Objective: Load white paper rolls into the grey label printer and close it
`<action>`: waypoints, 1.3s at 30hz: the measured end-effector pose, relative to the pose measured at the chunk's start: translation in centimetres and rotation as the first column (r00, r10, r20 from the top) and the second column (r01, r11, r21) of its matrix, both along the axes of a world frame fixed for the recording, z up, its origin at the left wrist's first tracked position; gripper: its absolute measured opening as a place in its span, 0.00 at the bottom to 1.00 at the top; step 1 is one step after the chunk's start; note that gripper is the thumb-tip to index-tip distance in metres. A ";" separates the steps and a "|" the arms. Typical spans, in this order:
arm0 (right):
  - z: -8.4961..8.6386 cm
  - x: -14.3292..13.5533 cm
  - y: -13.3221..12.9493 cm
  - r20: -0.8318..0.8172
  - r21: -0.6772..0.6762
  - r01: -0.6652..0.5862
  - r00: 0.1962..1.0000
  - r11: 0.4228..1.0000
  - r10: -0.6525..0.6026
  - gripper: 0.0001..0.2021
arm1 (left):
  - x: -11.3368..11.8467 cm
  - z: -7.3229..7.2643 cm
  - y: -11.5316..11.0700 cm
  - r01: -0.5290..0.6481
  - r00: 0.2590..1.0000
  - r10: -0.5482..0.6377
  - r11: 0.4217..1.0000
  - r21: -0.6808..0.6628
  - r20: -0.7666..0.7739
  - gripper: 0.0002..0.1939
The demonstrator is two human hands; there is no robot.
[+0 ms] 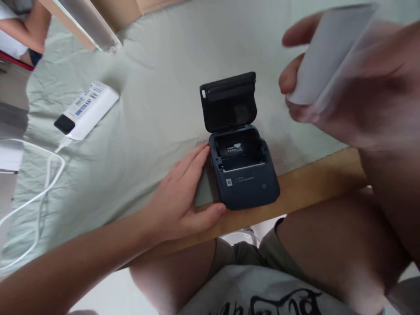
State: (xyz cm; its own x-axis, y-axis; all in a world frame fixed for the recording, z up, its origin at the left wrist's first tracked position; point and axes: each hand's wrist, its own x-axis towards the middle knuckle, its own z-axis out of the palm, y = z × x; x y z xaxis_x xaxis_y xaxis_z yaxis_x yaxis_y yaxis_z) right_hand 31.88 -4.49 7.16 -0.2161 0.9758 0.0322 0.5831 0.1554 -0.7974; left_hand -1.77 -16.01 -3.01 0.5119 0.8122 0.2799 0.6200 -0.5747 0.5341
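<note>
A small dark blue device lies near the table's front edge, its black lid raised and its inner compartment exposed. My left hand rests beside it, fingers stretched out along its left side and the thumb near its lower left corner. Up at the right, my right hand is raised above the table, blurred by motion. Its fingers are wrapped round a white roll or stack of paper, with a loose, thin flap on its right side.
A white power bank with a white cable lies on the green cloth at the left. At the upper left stand a clear-edged panel and cardboard. Another person's arm shows beyond.
</note>
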 end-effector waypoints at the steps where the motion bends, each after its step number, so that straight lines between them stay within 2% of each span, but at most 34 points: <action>1: -0.4 -0.1 0.0 -0.043 -0.030 -0.002 0.999 1.000 0.001 0.32 | 0.0 -0.1 0.0 -0.006 1.000 0.006 1.000 0.001 -0.002 0.52; 3: -1.1 -0.2 -0.2 -0.137 0.002 -0.009 0.991 1.000 0.009 0.19 | 0.0 0.0 0.1 -0.006 1.000 0.006 1.000 -0.015 -0.011 0.52; 4: -1.4 -0.1 -0.4 -0.101 0.058 -0.023 0.994 0.998 0.029 0.15 | -0.1 0.2 0.1 0.000 1.000 -0.001 1.000 -0.031 -0.021 0.52; 6: -2.0 0.3 -0.4 0.050 0.127 -0.098 0.994 0.987 0.092 0.17 | -0.3 0.6 0.3 0.029 0.998 -0.032 0.997 -0.074 -0.051 0.54; 9: -3.3 1.3 0.1 0.263 0.118 -0.217 0.948 0.969 0.180 0.19 | -0.4 0.9 0.5 0.040 0.997 -0.045 0.996 -0.077 -0.065 0.54; 11: -4.4 1.8 0.4 0.308 0.099 -0.253 0.927 0.962 0.212 0.20 | -0.3 0.8 0.6 0.016 0.998 -0.019 0.999 -0.048 -0.054 0.52; 13: -5.3 2.1 0.4 0.328 0.078 -0.272 0.915 0.959 0.233 0.29 | -0.4 0.6 0.6 -0.003 0.998 0.000 0.999 -0.044 -0.062 0.52; 15: -5.5 2.3 -0.1 0.351 0.047 -0.269 0.906 0.962 0.236 0.38 | -0.5 0.4 0.7 -0.010 0.998 0.006 0.998 -0.055 -0.068 0.55; 17: -4.8 3.0 -0.8 0.360 0.091 -0.244 0.912 0.965 0.197 0.39 | -0.7 0.1 0.9 -0.002 0.999 -0.001 0.998 -0.059 -0.047 0.59; 19: -3.8 4.4 -1.0 0.328 0.278 -0.187 0.940 0.942 0.090 0.33 | -0.8 0.0 1.0 0.013 1.000 -0.014 0.998 -0.054 -0.015 0.61; 21: -3.2 6.4 -0.3 0.284 0.493 -0.089 0.957 0.866 -0.063 0.29 | -0.8 0.0 1.0 0.019 1.000 -0.019 0.999 -0.048 0.003 0.61; 22: -3.3 7.4 0.4 0.280 0.545 -0.046 0.951 0.837 -0.130 0.31 | -0.7 0.1 1.0 0.017 1.000 -0.017 0.999 -0.046 0.000 0.60; 23: -3.5 8.3 1.3 0.316 0.548 -0.029 0.933 0.836 -0.174 0.36 | -0.7 0.2 0.9 0.013 1.000 -0.013 0.999 -0.044 -0.009 0.59; 25: -4.4 9.5 3.1 0.364 0.405 -0.002 0.918 0.914 -0.160 0.47 | -0.5 0.6 0.8 0.009 0.999 -0.010 0.999 -0.033 -0.042 0.56; 27: -5.5 9.8 4.5 0.339 0.251 0.095 0.924 0.963 -0.179 0.48 | -0.3 0.9 0.7 0.000 0.998 -0.002 1.000 -0.027 -0.070 0.53; 29: -6.2 9.5 5.4 0.318 0.183 0.173 0.921 0.968 -0.224 0.43 | -0.3 1.0 0.7 -0.002 0.998 0.001 1.000 -0.019 -0.064 0.52; 34: -6.4 9.5 6.1 0.316 0.187 0.230 0.906 0.955 -0.281 0.34 | -0.2 0.8 0.7 -0.006 0.999 0.005 1.000 -0.007 -0.035 0.52; 36: -5.9 9.5 5.7 0.299 0.206 0.247 0.905 0.947 -0.301 0.33 | -0.1 0.7 0.6 -0.017 0.999 0.016 1.000 -0.006 -0.046 0.52; 39: -4.1 8.0 3.5 0.193 0.332 0.196 0.943 0.923 -0.270 0.32 | 0.1 0.6 0.4 -0.038 0.998 0.038 0.999 -0.011 -0.044 0.51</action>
